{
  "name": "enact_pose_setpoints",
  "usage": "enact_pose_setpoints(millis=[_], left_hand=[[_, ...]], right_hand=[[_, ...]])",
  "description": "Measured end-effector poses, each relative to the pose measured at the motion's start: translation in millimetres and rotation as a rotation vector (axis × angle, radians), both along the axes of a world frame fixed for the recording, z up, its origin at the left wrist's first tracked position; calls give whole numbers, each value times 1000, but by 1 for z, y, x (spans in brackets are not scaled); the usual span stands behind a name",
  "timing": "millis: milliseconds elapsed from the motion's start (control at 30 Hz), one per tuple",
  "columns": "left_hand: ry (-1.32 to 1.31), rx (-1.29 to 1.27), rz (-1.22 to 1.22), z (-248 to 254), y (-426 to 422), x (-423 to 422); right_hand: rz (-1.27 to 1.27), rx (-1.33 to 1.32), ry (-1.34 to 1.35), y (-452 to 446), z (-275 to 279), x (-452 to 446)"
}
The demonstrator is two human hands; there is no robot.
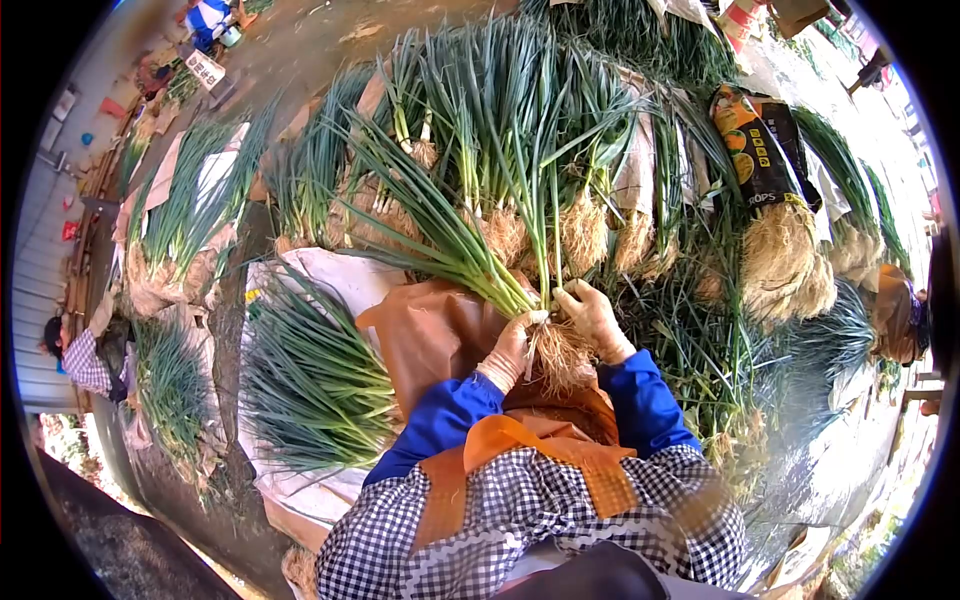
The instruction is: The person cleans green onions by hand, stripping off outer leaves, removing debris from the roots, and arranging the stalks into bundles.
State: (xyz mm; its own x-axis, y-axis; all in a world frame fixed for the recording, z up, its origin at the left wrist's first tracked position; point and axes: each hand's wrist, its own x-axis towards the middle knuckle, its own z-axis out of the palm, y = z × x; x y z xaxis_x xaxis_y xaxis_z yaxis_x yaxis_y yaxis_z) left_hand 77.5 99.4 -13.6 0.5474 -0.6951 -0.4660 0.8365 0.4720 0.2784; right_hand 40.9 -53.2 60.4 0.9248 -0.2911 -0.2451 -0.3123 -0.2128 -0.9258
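Observation:
A bunch of green onions (470, 250) lies across my lap, its leaves fanning to the upper left and its pale roots (560, 352) hanging between my hands. My left hand (513, 345), in a pale glove, is closed around the base of that bunch. My right hand (592, 315), gloved too, is closed on the lower stems of a few upright green onions (543, 235), right beside the bunch. A brown apron (430, 330) covers my lap under the stalks.
Ahead stand rows of green onions (480, 110) with roots toward me. On my left, a trimmed pile (315, 380) lies on a white sheet (335, 272). To the right are loose leaves (680, 370) and a black printed bag (765, 150) over rooted onions. Another person (85, 360) sits at far left.

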Motion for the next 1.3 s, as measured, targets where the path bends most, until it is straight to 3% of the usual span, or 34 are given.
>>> enact_pose_setpoints(millis=[100, 200, 233, 267, 300, 333, 367, 433, 467, 500, 533, 567, 600, 633, 667, 700, 767, 867, 900, 967, 1033, 1067, 1100, 1200, 1267, 1300], left_hand=[[-5, 54, 68, -9, -2, -1], [-82, 133, 158, 18, -13, -8], [-162, 202, 243, 26, -16, -8], [-161, 297, 165, 18, -9, -7], [-202, 221, 194, 9, -8, -7], [-171, 188, 138, -5, -3, -5], [-138, 159, 80, 20, 3, -1], [-210, -46, 134, 47, 7, -7], [-168, -123, 53, 51, 6, -5], [-118, -200, -29, 55, 6, -7], [-73, -24, 29, 4, 7, -8], [36, -123, -6, 12, 0, -12], [6, -129, -73, 5, 3, -8], [-20, -130, -138, -2, 7, -3], [-114, -95, -50, 56, 3, -4], [-99, -276, -112, 53, 12, 5], [-222, -436, -45, 61, 16, 15], [-436, -495, 145, 98, 21, 34], [-485, -508, 180, 101, 23, 39], [-284, -585, 177, 97, 27, 46], [-113, -342, 189, 90, 29, 50], [-196, -243, 188, 66, 24, 53], [-161, -194, 183, 87, 13, 41], [-74, -55, -64, 33, -4, 15], [-256, 159, -97, 42, -20, -13], [-93, 128, -133, 41, -23, -18]], right_hand=[[35, 229, 38, 6, 3, 13], [23, 491, 25, 9, -9, 14], [50, 458, -25, 5, -16, 10], [-73, 470, -41, 4, -34, 8], [-191, 479, -55, -1, -51, 7], [-284, 316, -85, -10, -47, 4], [-527, 463, -75, -12, -22, 3], [-469, 286, -149, -35, -30, -3], [-382, 398, 95, -15, 38, -2], [-225, 80, -23, -12, 4, 3], [-15, -328, -240, -3, -6, 9], [199, -741, -459, 5, -6, 19], [263, -816, -349, 4, 0, 29], [400, -701, -67, -1, 36, 40], [144, -407, -53, -20, 12, 55], [-105, -111, -39, -41, -11, 72], [-249, -493, 291, -72, 32, 112], [-257, -656, 174, -106, -16, 153], [-191, -579, 229, -116, -26, 161], [-126, -213, 112, -118, -25, 162], [-106, 44, -78, -108, -5, 127], [-119, 125, -53, -91, 20, 103], [-176, 201, -12, -81, 13, 83], [148, 391, 31, -47, 9, 13], [100, -20, 20, -37, -1, -13], [73, -277, 76, -36, 10, -21]])
